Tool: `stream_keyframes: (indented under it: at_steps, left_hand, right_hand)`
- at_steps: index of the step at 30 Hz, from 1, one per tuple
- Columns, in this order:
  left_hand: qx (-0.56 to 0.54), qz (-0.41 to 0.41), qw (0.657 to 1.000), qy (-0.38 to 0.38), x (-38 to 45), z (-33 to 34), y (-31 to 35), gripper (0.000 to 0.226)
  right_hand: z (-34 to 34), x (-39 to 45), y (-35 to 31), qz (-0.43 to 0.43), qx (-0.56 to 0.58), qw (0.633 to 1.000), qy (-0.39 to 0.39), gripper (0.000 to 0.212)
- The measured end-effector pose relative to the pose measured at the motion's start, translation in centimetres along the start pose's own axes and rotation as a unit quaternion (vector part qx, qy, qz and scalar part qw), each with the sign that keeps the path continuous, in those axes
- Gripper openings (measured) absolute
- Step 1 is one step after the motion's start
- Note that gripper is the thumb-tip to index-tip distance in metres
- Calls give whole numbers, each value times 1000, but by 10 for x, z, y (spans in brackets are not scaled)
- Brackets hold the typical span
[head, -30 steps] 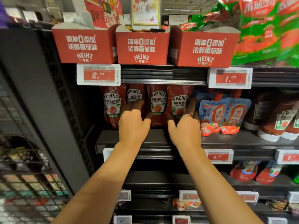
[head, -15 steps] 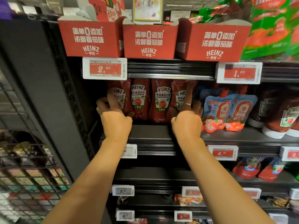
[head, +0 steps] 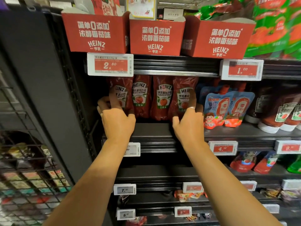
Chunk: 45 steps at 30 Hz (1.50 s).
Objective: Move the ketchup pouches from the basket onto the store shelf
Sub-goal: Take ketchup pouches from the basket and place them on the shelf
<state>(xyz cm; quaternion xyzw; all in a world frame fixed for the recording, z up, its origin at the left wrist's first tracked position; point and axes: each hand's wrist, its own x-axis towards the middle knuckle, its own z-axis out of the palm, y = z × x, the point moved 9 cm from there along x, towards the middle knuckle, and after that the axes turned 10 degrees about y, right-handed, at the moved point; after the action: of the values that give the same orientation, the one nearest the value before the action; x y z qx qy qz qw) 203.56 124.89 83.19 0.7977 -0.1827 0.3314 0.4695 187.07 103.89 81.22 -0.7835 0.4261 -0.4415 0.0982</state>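
Several red Heinz ketchup pouches stand upright in a row on the dark store shelf, under the 2.80 price tag. My left hand rests against the leftmost pouch, with its index finger straight up over the label and its other fingers at the pouch's left edge. My right hand touches the rightmost pouch with its fingers stretched upward, a ring on one of them. Neither hand carries a pouch.
Blue spouted pouches and upside-down ketchup bottles stand to the right on the same shelf. Red Heinz display boxes sit on the shelf above. A wire basket with packaged goods is at the lower left, beside a dark upright panel.
Both hands moved apart from the middle of the row to the outermost pouches, the left hand going left. The pouches now stand straighter and closer together.
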Motion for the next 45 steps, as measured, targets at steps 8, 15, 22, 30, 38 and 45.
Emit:
stream_keyframes:
  at_steps: [8,15,22,30,38,45]
  left_hand:
    - [9,-14,999,-48,-27,-7,-4,35]
    - [-38,58,993,-101,-74,-28,14,16]
    - [-11,112,992,-59,-143,-44,38,11]
    - [73,-5,972,-222,-304,-18,-1,16]
    - [150,-285,837,-442,-534,-10,-87,22]
    - [236,-346,689,-592,-684,-3,-127,22]
  right_hand:
    - [-22,-27,12,-86,54,995,-27,64]
    - [-43,-64,28,-195,167,965,-52,39]
    - [-69,-107,111,-254,243,931,-95,33]
    - [-23,-172,281,-105,179,936,-285,18]
    - [15,-337,472,174,48,839,-513,10]
    - [12,-425,526,201,-8,780,-592,5]
